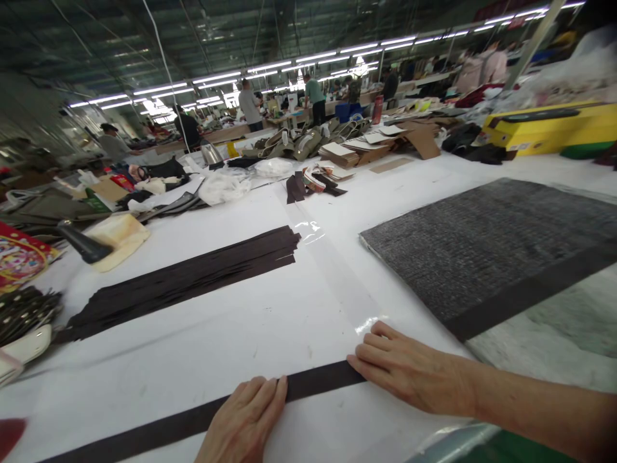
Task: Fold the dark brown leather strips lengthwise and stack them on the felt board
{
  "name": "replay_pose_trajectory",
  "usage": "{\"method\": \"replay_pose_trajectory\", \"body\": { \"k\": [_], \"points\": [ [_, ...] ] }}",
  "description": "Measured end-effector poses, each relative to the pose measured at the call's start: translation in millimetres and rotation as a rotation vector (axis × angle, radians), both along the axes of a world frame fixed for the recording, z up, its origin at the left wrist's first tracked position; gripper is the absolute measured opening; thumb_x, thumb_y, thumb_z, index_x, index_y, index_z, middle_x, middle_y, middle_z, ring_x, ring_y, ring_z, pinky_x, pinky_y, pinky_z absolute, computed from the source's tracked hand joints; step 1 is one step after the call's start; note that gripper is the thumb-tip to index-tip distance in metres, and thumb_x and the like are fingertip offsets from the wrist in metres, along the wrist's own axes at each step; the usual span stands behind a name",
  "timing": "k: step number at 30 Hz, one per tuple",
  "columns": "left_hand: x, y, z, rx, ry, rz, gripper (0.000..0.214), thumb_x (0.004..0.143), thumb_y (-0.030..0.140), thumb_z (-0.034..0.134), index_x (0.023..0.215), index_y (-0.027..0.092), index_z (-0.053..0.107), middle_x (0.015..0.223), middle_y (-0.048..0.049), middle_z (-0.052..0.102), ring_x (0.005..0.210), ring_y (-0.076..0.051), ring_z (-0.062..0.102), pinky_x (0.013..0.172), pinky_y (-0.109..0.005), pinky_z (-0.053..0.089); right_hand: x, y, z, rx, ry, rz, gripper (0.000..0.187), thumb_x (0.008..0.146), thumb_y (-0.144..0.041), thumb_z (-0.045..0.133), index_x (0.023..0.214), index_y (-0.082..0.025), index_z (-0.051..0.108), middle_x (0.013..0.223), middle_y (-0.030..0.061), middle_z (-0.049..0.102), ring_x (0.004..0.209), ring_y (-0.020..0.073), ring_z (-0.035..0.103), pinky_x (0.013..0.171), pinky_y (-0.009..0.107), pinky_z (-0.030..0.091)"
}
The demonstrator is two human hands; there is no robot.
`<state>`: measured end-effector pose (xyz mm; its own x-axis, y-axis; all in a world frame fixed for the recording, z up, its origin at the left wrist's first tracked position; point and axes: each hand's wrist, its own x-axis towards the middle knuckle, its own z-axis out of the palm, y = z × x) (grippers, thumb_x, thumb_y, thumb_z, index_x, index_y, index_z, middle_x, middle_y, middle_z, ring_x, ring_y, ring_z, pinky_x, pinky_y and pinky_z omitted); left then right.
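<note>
A long dark brown strip [318, 381] lies flat along the near edge of the white table [250, 321]. My left hand [248, 418] rests palm down on the strip, fingers stretched out and together. My right hand [409, 370] lies flat at the strip's right end, fingers extended and touching it. A pile of similar dark brown strips [193, 276] lies farther back, left of centre. Neither hand grips anything.
A thick grey mat [482, 244] lies at the right. A band of clear tape [332, 270] crosses the table. A black-handled tool on cream cloth [96, 241] lies at the left. Bags, cardboard and a yellow box [544, 128] crowd the back. Several people stand at far tables.
</note>
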<state>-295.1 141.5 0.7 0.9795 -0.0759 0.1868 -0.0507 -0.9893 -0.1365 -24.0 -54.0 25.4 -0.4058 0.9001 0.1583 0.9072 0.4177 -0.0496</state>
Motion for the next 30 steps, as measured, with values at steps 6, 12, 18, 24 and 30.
{"method": "replay_pose_trajectory", "body": {
  "k": [6, 12, 18, 24, 30],
  "points": [
    [17.9, -13.3, 10.9, -0.003, 0.092, 0.043, 0.067, 0.08, 0.004, 0.043, 0.144, 0.018, 0.031, 0.089, -0.0044, 0.059, 0.074, -0.019, 0.053, 0.068, -0.03, 0.048, 9.1, -13.7, 7.2, -0.001, -0.007, -0.034, 0.036, 0.093, -0.005, 0.029, 0.121, -0.005, 0.052, 0.091, 0.0118, 0.056, 0.08, 0.0214, 0.046, 0.082, 0.044, 0.038],
    [24.5, -19.7, 7.6, 0.085, 0.077, 0.08, 0.071, 0.077, 0.001, 0.045, 0.144, 0.024, 0.033, 0.091, -0.0034, 0.056, 0.075, -0.019, 0.05, 0.07, -0.031, 0.044, 17.9, -29.9, 7.5, -0.012, -0.01, -0.071, 0.036, 0.095, -0.006, 0.027, 0.122, -0.003, 0.05, 0.089, 0.0113, 0.055, 0.079, 0.0213, 0.045, 0.081, 0.043, 0.038],
    [23.8, -23.3, 4.2, 0.118, 0.038, 0.087, 0.065, 0.081, 0.006, 0.047, 0.142, 0.024, 0.035, 0.089, -0.0033, 0.055, 0.076, -0.019, 0.048, 0.069, -0.031, 0.041, 28.9, -48.8, 9.6, -0.044, -0.021, -0.104, 0.037, 0.094, -0.004, 0.027, 0.124, -0.004, 0.049, 0.091, 0.0107, 0.055, 0.08, 0.0209, 0.047, 0.084, 0.044, 0.036],
    [24.3, -31.8, 5.5, 0.129, 0.021, 0.105, 0.068, 0.076, 0.002, 0.044, 0.14, 0.023, 0.037, 0.09, -0.0042, 0.056, 0.076, -0.021, 0.05, 0.071, -0.034, 0.045, -4.8, -14.6, 20.5, 0.207, 0.103, -0.27, 0.047, 0.087, 0.003, 0.029, 0.129, -0.009, 0.045, 0.098, 0.0121, 0.057, 0.087, 0.0219, 0.049, 0.081, 0.041, 0.038],
    [15.6, -34.0, -0.4, 0.027, -0.12, 0.158, 0.053, 0.076, -0.001, 0.037, 0.127, 0.007, 0.047, 0.091, -0.0083, 0.06, 0.084, -0.022, 0.055, 0.078, -0.034, 0.048, -78.1, 34.0, -19.6, 0.063, 0.159, -0.234, 0.062, 0.072, 0.0, 0.041, 0.133, -0.008, 0.044, 0.116, 0.0135, 0.056, 0.1, 0.0262, 0.049, 0.093, 0.045, 0.04]
  ]
}}
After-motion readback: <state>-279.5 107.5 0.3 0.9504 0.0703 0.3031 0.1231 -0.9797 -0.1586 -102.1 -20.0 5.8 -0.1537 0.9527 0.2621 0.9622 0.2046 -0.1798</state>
